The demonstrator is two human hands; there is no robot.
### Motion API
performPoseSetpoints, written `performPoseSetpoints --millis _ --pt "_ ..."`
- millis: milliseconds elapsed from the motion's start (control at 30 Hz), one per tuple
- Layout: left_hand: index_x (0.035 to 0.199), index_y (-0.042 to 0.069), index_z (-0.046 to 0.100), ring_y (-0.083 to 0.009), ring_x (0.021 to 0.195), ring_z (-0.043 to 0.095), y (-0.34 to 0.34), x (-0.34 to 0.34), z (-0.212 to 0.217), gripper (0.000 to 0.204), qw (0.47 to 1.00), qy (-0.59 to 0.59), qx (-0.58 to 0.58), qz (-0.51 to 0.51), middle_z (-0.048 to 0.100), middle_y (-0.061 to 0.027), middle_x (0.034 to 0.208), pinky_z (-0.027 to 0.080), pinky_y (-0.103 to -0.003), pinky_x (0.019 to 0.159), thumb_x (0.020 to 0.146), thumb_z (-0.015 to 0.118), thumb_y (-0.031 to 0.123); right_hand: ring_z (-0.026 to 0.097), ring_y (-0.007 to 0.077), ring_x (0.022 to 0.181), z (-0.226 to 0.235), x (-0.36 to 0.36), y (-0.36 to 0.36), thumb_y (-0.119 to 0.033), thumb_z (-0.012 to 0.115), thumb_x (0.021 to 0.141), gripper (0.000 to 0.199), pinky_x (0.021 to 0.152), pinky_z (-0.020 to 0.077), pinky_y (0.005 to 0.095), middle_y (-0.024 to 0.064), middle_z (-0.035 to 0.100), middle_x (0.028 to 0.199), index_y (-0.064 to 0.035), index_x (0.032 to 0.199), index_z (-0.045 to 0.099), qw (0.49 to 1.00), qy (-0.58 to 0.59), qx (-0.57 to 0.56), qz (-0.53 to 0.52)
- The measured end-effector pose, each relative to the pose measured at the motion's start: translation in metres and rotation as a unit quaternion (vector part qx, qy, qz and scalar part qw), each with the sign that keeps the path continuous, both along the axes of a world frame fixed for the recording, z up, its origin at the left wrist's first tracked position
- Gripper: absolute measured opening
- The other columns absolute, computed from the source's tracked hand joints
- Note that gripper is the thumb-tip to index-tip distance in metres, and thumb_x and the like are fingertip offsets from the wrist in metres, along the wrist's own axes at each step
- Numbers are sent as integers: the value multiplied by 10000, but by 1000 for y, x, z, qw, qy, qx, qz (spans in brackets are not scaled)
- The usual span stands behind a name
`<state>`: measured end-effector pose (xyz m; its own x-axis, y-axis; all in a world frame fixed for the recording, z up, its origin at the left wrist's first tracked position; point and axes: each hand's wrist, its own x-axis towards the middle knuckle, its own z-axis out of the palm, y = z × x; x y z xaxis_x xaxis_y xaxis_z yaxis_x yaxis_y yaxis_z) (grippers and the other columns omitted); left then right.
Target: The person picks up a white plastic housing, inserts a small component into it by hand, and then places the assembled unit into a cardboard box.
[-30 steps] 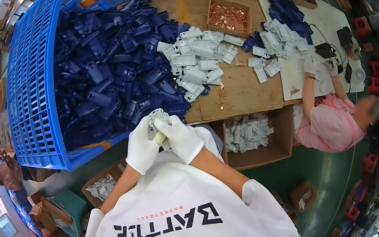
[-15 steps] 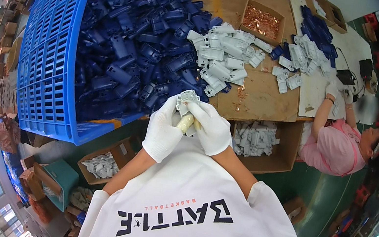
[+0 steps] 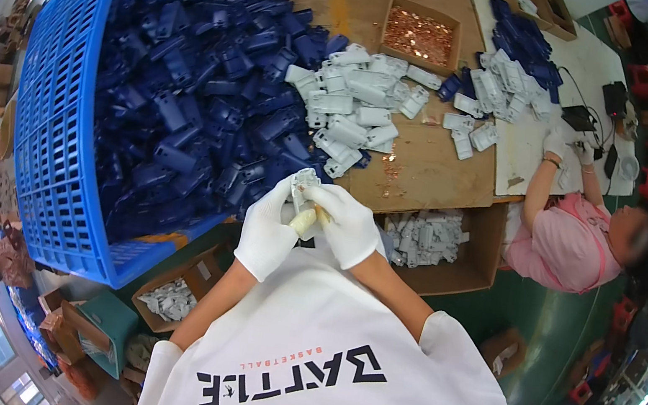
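Close to my chest, my gloved left hand is closed round a small light grey plastic housing with a moulded inner side. My gloved right hand comes in from the other side, its bent fingers closed against the same housing. Pale yellow covers show on the thumbs. Whether a smaller piece sits between my right fingertips is hidden. Beyond my hands lies a heap of white housings. To its left a large pile of dark blue housings spills from a blue plastic crate.
A cardboard tray of copper-coloured pieces stands on the brown worktable, with loose ones scattered nearer me. Below the edge is a carton of white parts; another carton sits lower left. A person in pink works at right.
The view has shifted, so the table's contents appear further left. My hands still hold the housing, which is now turned more on its edge, with the right fingers lying further over it.
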<state>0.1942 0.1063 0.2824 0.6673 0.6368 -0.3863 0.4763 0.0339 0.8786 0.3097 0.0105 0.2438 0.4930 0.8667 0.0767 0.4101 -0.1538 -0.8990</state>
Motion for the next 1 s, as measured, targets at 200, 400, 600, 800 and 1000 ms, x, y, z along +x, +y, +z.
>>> performPoseSetpoints --millis 200,400,600,800,1000 --pt "1367 -24 428 -257 1152 589 1 -3 -50 566 996 49 -77 -13 531 -180 1325 479 -324 951 864 658 97 672 238 838 -165 114 -22 -14 569 775 212 772 506 313 140 685 913 -54 946 688 971 -10 -97 -217" --pt "1079 108 673 -238 914 644 -17 -173 -216 227 939 288 139 126 679 -148 1010 479 -325 853 905 567 208 590 361 958 -207 272 -59 -129 583 819 218 803 486 436 148 626 1052 -100 1023 655 817 -271 -266 -434" --pt "1142 53 659 -275 998 630 -36 -257 -309 365 921 230 87 301 685 -105 1087 488 -393 888 903 578 317 552 357 1091 -203 237 24 -223 677 778 455 906 484 463 155 503 1262 -133 1210 562 879 -304 -367 -22" --pt "1145 57 648 -264 988 630 -61 -243 -287 355 910 192 -92 355 680 -98 1095 489 -385 889 907 573 311 587 351 1062 -236 247 30 -110 670 785 332 884 511 450 159 493 1257 -92 1112 615 858 -268 -434 -60" --pt "1148 62 636 -253 978 630 -78 -265 -283 346 870 151 -254 395 675 -91 1103 489 -378 890 911 569 305 601 349 1035 -226 250 23 -45 626 774 275 878 506 460 140 528 1221 -120 1037 655 888 -245 -390 -21"
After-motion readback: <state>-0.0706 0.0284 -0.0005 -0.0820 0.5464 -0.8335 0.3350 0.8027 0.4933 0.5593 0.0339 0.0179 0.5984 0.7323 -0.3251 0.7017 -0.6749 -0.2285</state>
